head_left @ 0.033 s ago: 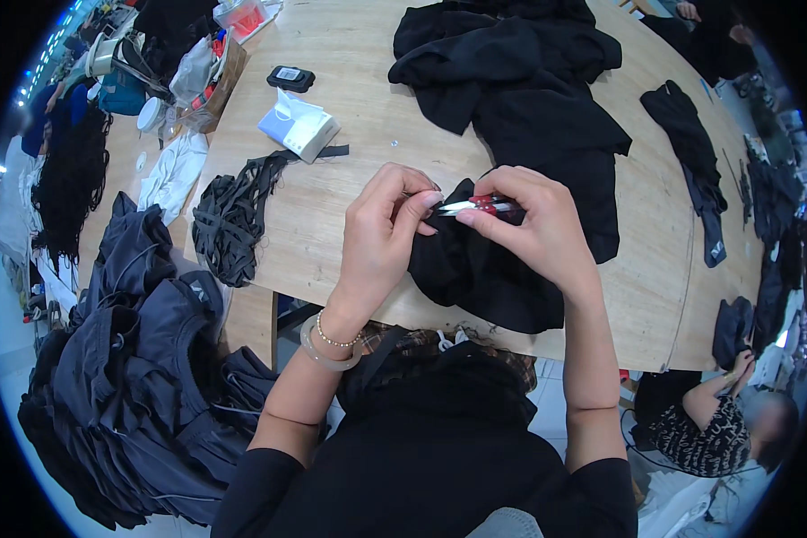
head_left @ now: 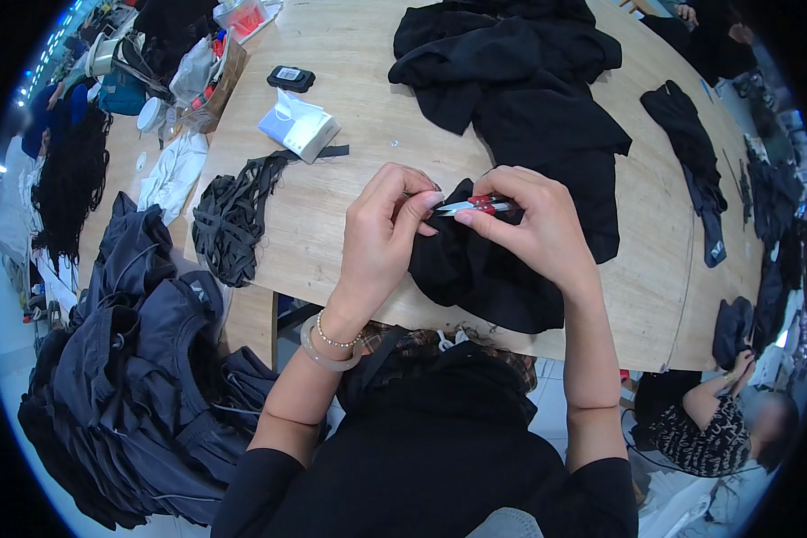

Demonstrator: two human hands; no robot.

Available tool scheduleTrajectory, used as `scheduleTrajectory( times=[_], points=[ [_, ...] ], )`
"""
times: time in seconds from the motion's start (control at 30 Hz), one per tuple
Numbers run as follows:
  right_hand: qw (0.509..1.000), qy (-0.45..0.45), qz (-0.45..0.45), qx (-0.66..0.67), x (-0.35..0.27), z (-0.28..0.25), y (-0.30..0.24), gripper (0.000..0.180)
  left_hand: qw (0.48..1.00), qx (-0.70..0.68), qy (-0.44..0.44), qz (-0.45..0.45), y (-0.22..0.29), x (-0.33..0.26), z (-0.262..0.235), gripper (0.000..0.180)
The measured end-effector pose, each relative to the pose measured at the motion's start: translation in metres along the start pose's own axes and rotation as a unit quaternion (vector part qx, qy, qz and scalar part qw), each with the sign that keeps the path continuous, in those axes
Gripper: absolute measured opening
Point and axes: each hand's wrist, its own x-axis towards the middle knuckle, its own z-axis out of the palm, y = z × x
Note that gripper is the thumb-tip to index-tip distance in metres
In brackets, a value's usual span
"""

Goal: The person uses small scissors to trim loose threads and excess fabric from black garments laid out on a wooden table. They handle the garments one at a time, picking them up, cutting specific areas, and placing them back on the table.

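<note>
At the near edge of the table [head_left: 350, 108], we pinch the black cloth [head_left: 484, 287] in the fingertips of our left hand [head_left: 381, 224], while our right hand [head_left: 538, 220] grips red-handled snips [head_left: 487, 205], blades pointing at those fingertips. Dark strips [head_left: 229, 220] lie tangled by the table's near left corner, with a tissue pack [head_left: 300, 128] just beyond them.

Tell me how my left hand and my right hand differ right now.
The left hand pinches the black cloth, while the right hand holds red-handled snips. The left wrist wears a pale bangle and a beaded bracelet; the right wrist has neither. Both hands are gloveless, their fingertips close together at the cloth.
</note>
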Motion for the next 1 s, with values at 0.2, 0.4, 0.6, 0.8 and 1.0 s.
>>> scheduleTrajectory(
  times=[0.2, 0.4, 0.6, 0.8, 1.0],
  points=[
    [1.0, -0.015, 0.021, -0.012, 0.0046, -0.0012, -0.0016, 0.038, 1.0, 0.016, -0.007, 0.011, 0.0056, 0.0002, -0.001, 0.004],
    [0.998, -0.051, 0.02, 0.01, 0.0077, -0.005, -0.0033, 0.032, 1.0, 0.009, -0.016, 0.012, 0.0041, -0.0002, -0.0008, 0.004],
    [0.997, -0.065, 0.006, 0.037, 0.0093, -0.0035, 0.0011, 0.031, 1.0, 0.011, -0.023, 0.014, 0.0032, -0.0004, -0.0004, 0.004],
    [0.997, -0.072, -0.001, 0.025, 0.0102, -0.0042, 0.0012, 0.029, 0.999, 0.015, -0.036, 0.017, 0.0035, -0.0005, -0.0007, 0.005],
    [0.992, -0.082, 0.027, 0.088, 0.0078, -0.0053, 0.0035, 0.029, 1.0, -0.001, -0.029, -0.007, 0.0036, -0.0017, -0.0033, 0.009]
  ],
)
